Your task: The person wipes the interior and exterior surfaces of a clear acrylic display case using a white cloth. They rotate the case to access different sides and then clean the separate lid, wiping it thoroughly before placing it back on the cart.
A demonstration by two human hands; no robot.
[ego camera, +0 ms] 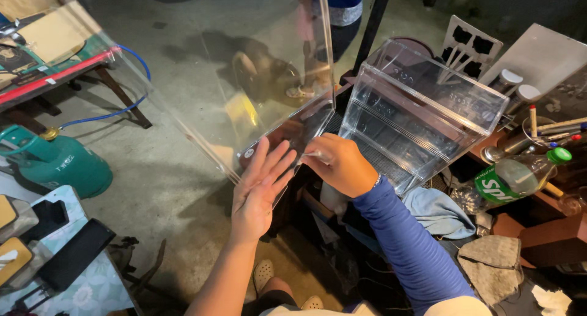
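Above the cluttered counter (pixel 526 230), left hand (pixel 260 190) presses flat, fingers spread, against a large clear acrylic sheet (pixel 244 77); right hand (pixel 339 164) pinches its lower edge. Clear acrylic box (pixel 416 114) stands just beside; green plastic bottle (pixel 520 175) lies near.

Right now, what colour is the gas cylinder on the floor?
Green; the gas cylinder shows at left in the head view, with a blue hose attached.

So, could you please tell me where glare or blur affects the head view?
In the head view, glare streaks the clear acrylic sheet, washing out the floor behind it; the left hand pressed flat on it and the right hand at its edge look sharp; the frame's right side is dim.
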